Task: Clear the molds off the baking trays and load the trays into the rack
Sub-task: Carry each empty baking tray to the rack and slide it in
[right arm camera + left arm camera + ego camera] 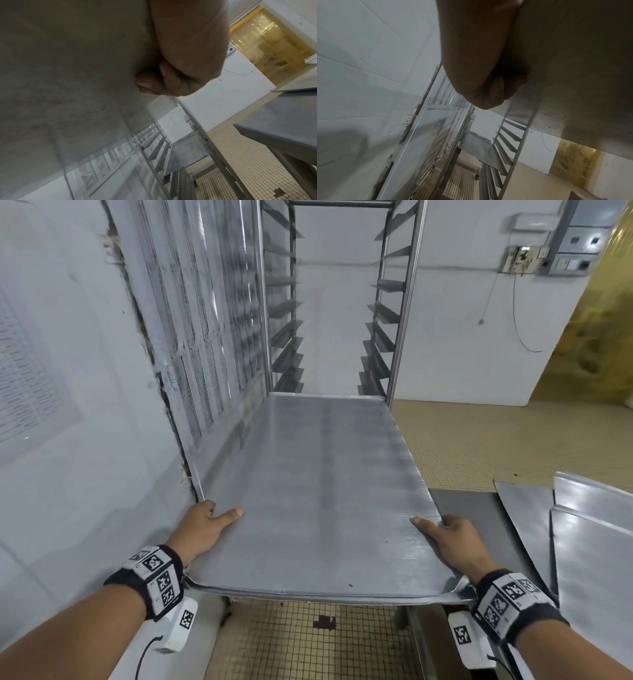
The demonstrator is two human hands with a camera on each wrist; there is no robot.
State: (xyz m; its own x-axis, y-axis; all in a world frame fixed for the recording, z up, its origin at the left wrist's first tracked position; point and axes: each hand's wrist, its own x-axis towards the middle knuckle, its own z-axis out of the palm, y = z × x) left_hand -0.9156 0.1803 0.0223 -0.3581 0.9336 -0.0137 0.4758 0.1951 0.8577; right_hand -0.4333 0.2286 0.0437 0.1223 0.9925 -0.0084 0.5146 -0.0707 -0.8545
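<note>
Both hands, L [205, 523] & R [448, 537], hold tray [318, 491] at rack [397, 302].

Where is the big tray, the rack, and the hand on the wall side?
tray [318, 474], head view, middle of its flat top.
rack [406, 302], head view, right front post.
left hand [205, 527], head view, back of the hand holding the tray's side.
</note>
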